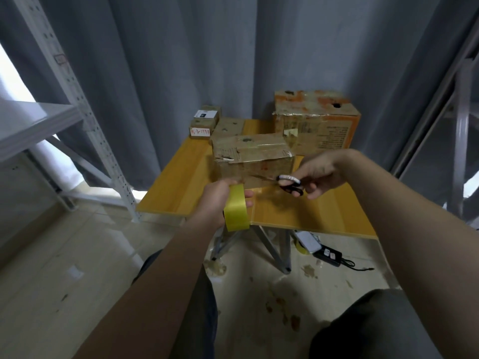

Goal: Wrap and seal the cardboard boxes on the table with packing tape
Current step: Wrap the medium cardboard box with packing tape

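I sit at a small yellow table (181,187) on folding metal legs (274,252), set against a grey curtain (181,60). The floor (77,255) is pale and scuffed, with brown stains and scraps of tape under the table. A white rack (77,99) stands at my left, and another metal frame (461,141) rises at my right.

On the floor beneath the table's right side lie a black adapter (328,255) with its cable and a white packet (307,240).

Four boxes sit on the table. The near box (254,161) is in front of me, its top streaked with clear tape. Behind it at the right is the big box (316,120), orange-printed and torn. A flat box (229,126) lies behind the near one, and a small box (206,121) with a white label stands at the far left corner.

My left hand (220,200) grips the tape roll (236,208), yellow, just before the near box and over the table's front edge. My right hand (318,174) holds the scissors (287,182) by their black handles, blades pointing left against the near box's front face.
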{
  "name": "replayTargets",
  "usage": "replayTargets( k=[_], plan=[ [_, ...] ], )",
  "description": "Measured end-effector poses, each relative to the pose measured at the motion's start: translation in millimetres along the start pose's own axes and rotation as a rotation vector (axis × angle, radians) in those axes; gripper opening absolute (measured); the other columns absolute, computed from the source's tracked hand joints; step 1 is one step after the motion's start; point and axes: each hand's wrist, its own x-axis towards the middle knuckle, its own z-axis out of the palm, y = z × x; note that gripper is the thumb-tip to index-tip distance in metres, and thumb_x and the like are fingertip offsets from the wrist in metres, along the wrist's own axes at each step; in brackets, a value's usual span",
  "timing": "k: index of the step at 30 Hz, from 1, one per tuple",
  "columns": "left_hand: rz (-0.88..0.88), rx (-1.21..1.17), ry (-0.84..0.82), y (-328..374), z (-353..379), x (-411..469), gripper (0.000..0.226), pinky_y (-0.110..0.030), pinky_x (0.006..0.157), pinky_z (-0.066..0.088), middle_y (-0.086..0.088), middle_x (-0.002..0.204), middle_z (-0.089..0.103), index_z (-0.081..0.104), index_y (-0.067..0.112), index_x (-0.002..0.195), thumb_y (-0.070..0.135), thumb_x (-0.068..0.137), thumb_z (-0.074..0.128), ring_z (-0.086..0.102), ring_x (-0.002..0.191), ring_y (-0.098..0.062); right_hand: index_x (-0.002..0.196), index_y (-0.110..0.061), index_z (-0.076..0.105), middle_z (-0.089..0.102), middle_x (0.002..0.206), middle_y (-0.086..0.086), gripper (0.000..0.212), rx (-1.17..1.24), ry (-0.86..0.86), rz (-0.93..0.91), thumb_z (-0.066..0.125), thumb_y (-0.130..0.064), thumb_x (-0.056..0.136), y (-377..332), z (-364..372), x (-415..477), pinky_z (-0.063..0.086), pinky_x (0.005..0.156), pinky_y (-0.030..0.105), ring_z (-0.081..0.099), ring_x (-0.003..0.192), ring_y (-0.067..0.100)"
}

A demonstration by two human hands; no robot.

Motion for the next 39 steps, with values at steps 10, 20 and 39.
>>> replayTargets(
  k=[10,20,39],
  plan=[
    [-0.03,0.021,-0.02,2.9,-1.3,7.3,0.021,-0.029,0.05,0.056,-0.018,0.071,0.075,0.061,0.004,0.119,0.018,0.107,0.051,0.068,0.048,-0.025,0.104,-0.012,0.07,0.065,0.101,0.003,0.054,-0.292,-0.117,-0.046,0.087,-0.048,0.066,-43.1,-19.4,8.9,0.06,0.068,0.034,0.058,0.066,0.013],
    [-0.038,-0.017,-0.029,1.7,-10.2,7.7,0.02,-0.027,0.046,0.055,-0.015,0.065,0.073,0.06,0.002,0.117,0.016,0.106,0.05,0.065,0.044,-0.022,0.089,-0.018,0.079,0.067,0.099,0.004,0.051,-0.492,-0.125,0.064,0.097,-0.053,0.057,-64.9,-37.0,23.6,0.057,0.066,0.031,0.061,0.068,0.016],
    [-0.02,0.041,-0.019,1.5,-3.7,10.7,0.017,-0.026,0.046,0.054,-0.017,0.066,0.073,0.063,0.002,0.109,0.015,0.104,0.054,0.065,0.044,-0.025,0.087,-0.011,0.075,0.066,0.078,0.004,0.03,-0.38,-0.153,-0.098,0.091,-0.029,0.07,-66.8,-20.1,55.4,0.051,0.051,0.022,0.047,0.052,0.007]
  ],
)
